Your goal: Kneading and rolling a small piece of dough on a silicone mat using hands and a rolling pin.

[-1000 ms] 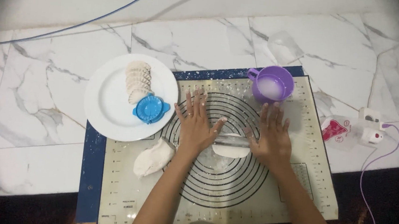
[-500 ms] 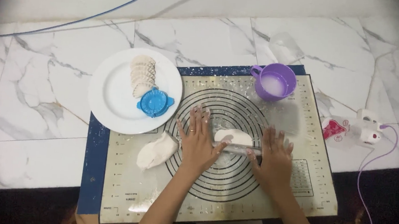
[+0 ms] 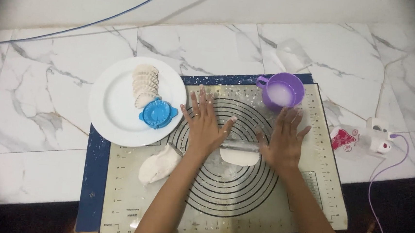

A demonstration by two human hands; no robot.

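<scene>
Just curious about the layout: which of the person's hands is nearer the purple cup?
The right hand: its fingertips reach up just below the purple cup. The left hand lies flat farther left, nearer the white plate.

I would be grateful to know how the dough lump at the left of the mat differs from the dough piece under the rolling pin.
The dough lump is thick, irregular and untouched; the dough piece is flatter and smooth-edged. The lump lies apart from both hands, while the piece sits under the rolling pin between the left hand and right hand. Both are pale and rest on the mat.
</scene>
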